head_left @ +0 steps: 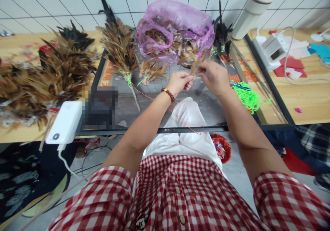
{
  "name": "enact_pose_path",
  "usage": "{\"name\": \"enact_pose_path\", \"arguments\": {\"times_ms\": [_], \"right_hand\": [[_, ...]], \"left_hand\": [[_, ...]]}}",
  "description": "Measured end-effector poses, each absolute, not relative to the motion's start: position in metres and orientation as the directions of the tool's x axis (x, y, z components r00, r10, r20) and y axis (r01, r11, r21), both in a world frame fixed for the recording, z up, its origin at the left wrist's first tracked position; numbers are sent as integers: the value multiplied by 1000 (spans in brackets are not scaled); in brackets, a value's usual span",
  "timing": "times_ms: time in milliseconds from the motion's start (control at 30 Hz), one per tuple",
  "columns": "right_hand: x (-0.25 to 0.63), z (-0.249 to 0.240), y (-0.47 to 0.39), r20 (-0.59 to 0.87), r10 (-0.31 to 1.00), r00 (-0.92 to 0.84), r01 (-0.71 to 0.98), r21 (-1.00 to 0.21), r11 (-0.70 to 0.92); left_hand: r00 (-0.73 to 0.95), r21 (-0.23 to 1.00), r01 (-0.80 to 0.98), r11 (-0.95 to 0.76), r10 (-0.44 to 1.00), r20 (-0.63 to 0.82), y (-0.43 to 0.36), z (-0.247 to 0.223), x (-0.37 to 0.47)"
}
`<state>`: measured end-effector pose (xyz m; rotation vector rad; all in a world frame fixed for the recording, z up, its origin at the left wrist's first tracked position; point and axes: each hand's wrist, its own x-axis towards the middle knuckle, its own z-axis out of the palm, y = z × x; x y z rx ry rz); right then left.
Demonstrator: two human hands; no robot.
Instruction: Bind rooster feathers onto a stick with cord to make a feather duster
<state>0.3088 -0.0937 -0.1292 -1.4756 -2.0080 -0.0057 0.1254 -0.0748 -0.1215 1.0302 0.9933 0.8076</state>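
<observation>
Both hands meet over the glass-topped frame, just below a purple plastic bag (pixel 177 10) full of brown feathers. My left hand (pixel 179 83), with a beaded bracelet at the wrist, is closed in a pinch at the base of some brown feathers. Around the upper part of those feathers (pixel 195 69) the fingers of my right hand (pixel 215 76) are closed. Left of the bag lies a large feather bundle (pixel 120 46) tied with green string on a stick. Between it and my hands is a small feather bunch (pixel 151 71) with a green tie.
Brown feather bundles (pixel 67 65) and a white power bank (pixel 64 122) lie at the left. Black feathers (pixel 221 38), a white bottle (pixel 252 12), green strings (pixel 246 96) and a white socket block (pixel 273 50) are at the right. A red basket (pixel 224 148) stands below the table edge.
</observation>
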Motion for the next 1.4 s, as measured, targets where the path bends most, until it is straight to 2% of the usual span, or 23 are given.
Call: {"name": "enact_pose_path", "arguments": {"times_ms": [67, 100, 133, 200, 267, 333, 500, 667, 767, 833, 900, 967, 1033, 1133, 1233, 1300, 1400], "right_hand": [[308, -132, -89, 483, 876, -12, 813, -505, 289], [307, -133, -87, 434, 900, 33, 751, -605, 264], [306, -134, -85, 357, 933, 37, 660, -710, 245], [303, -135, -85, 181, 982, -61, 423, -886, 190], [299, -135, -87, 73, 984, -162, 207, -973, 106], [294, -133, -90, 36, 989, -142, 95, -994, 50], [289, -133, -88, 82, 994, 70, 110, -991, 74], [295, -143, -82, 94, 994, 60, 205, -976, 80], [303, -149, -76, 184, 978, 101, 258, -954, 153], [309, -151, -73, 342, 935, 97, 368, -885, 286], [312, -152, -72, 496, 868, 6, 493, -757, 429], [312, -150, -76, 583, 807, -100, 585, -621, 521], [310, -147, -81, 610, 776, -160, 651, -526, 548], [307, -144, -86, 596, 784, -174, 713, -473, 518], [312, -148, -82, 573, 812, -116, 743, -492, 453], [319, -155, -76, 536, 844, -24, 766, -533, 360], [328, -166, -64, 413, 900, 137, 822, -554, 129]], "left_hand": [[314, 936, -127, 328, 909, -275, -74, -120, 124], [314, 928, -153, 340, 907, -281, -74, -119, 124], [329, 917, -170, 360, 898, -292, -74, -119, 124], [388, 895, -172, 412, 863, -323, -75, -119, 124], [453, 875, -155, 458, 820, -349, -77, -119, 123], [510, 866, -138, 481, 784, -354, -78, -120, 122], [568, 870, -135, 475, 756, -324, -80, -121, 121], [478, 907, -95, 410, 818, -320, -82, -126, 128], [430, 888, -198, 415, 851, -302, -79, -127, 127], [411, 851, -305, 428, 865, -288, -76, -128, 125], [408, 817, -367, 445, 866, -288, -73, -129, 123], [420, 800, -381, 464, 857, -297, -72, -131, 122], [432, 791, -381, 478, 849, -305, -73, -132, 124], [433, 786, -379, 489, 844, -316, -75, -131, 126], [385, 783, -401, 474, 864, -326, -76, -129, 127], [325, 777, -434, 455, 884, -336, -74, -129, 127], [249, 756, -492, 432, 902, -354, -69, -130, 128]]}}
